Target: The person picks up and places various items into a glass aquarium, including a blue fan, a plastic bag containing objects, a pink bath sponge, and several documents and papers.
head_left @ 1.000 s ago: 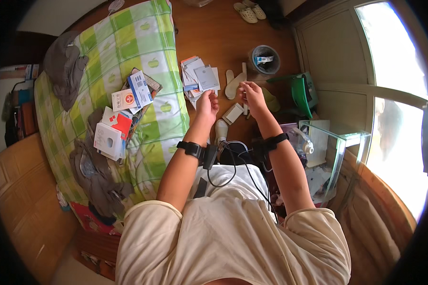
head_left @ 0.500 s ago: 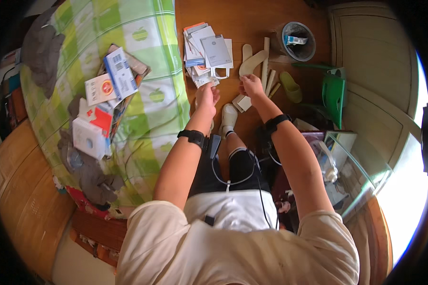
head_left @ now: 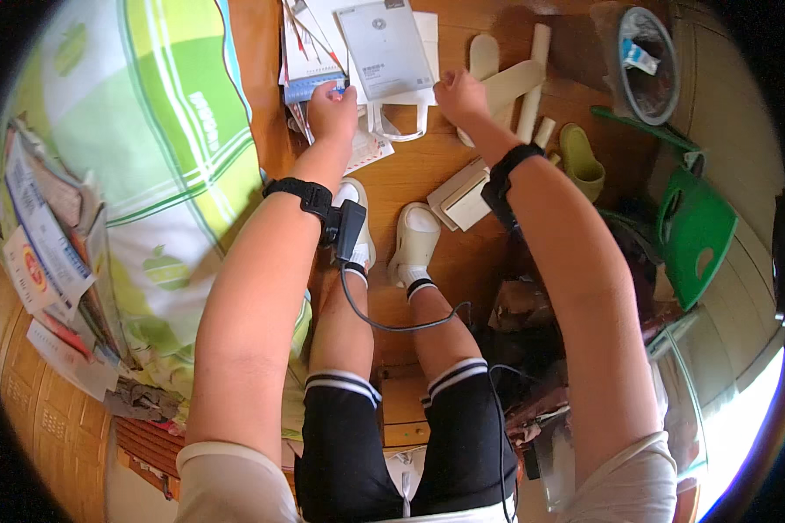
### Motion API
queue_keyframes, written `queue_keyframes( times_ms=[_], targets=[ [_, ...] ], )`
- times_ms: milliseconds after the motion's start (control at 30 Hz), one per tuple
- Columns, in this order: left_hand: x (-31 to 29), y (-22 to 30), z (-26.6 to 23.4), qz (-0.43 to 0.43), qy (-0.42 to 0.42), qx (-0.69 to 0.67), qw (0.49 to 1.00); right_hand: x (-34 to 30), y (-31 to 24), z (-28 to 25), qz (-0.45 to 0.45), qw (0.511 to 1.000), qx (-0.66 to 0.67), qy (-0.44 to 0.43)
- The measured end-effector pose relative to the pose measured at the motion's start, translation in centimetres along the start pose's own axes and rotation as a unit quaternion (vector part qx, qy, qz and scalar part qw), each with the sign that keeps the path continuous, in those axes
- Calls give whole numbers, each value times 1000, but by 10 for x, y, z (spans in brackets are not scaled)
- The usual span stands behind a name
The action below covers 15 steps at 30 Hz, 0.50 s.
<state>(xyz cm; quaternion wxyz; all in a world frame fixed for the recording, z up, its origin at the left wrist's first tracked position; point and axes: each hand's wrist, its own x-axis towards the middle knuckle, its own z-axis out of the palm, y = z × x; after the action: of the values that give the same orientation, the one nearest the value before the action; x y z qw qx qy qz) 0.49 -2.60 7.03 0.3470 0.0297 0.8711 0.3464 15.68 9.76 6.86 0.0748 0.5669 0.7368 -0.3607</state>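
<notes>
My left hand hovers over the left side of a pile of papers on the floor. Its thumb and fingers are bent but apart, with nothing seen between them. At the pile's right edge is my right hand, fingers curled in and nothing visible in them. Between the hands lies a flat grey-white box, and below it a white loop handle sticks out. Close to my right hand are pale insoles and a long pale roll. Whether either hand touches the pile, I cannot tell.
A bed with a green checked sheet stands left, bearing books and boxes. On the right are a bin, a green slipper, a green plastic seat and a glass panel. A small pale box lies near my feet.
My view has shifted forward and closer, so the pile and bin look larger and the bed has slid left. Both hands now reach over the pile's edges, farther apart. Nothing has been picked up.
</notes>
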Motion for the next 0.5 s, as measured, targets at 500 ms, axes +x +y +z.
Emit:
queue_keyframes(
  times_ms=[500],
  targets=[
    [39,-29,47,63,-46,83,993,64,35,65,184,965,180,-52]
  ],
)
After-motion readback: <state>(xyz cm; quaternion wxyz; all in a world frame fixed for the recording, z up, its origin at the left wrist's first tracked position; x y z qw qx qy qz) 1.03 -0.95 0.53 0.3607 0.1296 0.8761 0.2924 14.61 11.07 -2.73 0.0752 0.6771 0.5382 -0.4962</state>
